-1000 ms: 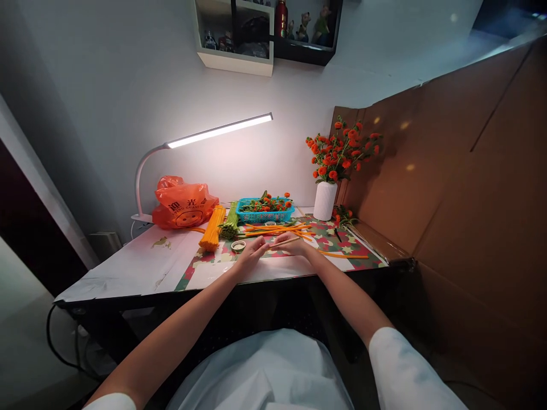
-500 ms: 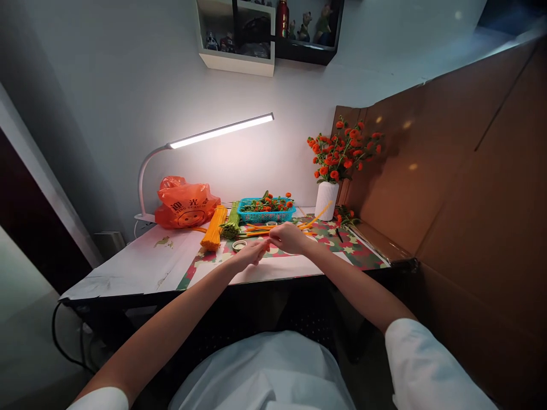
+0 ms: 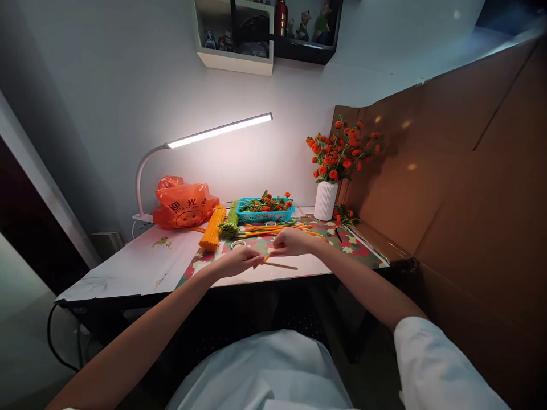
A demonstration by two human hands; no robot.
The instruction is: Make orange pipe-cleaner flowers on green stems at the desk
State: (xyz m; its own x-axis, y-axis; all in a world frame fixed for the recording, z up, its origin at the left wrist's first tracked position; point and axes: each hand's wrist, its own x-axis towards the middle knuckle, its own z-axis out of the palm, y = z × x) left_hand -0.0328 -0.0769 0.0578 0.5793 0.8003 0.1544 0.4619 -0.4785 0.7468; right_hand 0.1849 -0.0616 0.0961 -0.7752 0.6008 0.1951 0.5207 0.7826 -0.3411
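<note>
My left hand (image 3: 237,262) is closed in a pinch on an orange pipe cleaner (image 3: 282,265), whose straight end sticks out to the right over the white paper. Close beside it my right hand (image 3: 293,242) is closed too, its fingertips at a short bent bit of the same pipe cleaner. The fingers hide part of the bend. Behind the hands lie loose orange pipe cleaners (image 3: 256,232), with a roll of tape (image 3: 238,244) by the left hand. A bundle of orange pipe cleaners (image 3: 212,230) and a green bundle (image 3: 231,223) lie to the left.
A blue basket (image 3: 265,217) holds red-orange flowers. To its right stands a white vase (image 3: 325,200) of similar flowers. An orange plastic bag (image 3: 183,205) and a lit desk lamp (image 3: 220,131) are on the left. A cardboard sheet (image 3: 461,171) walls off the right side.
The pipe cleaner's long end pointed up and right past my right hand; now it points right and slightly down from my left hand. My hands have drawn slightly apart, the left moving leftward.
</note>
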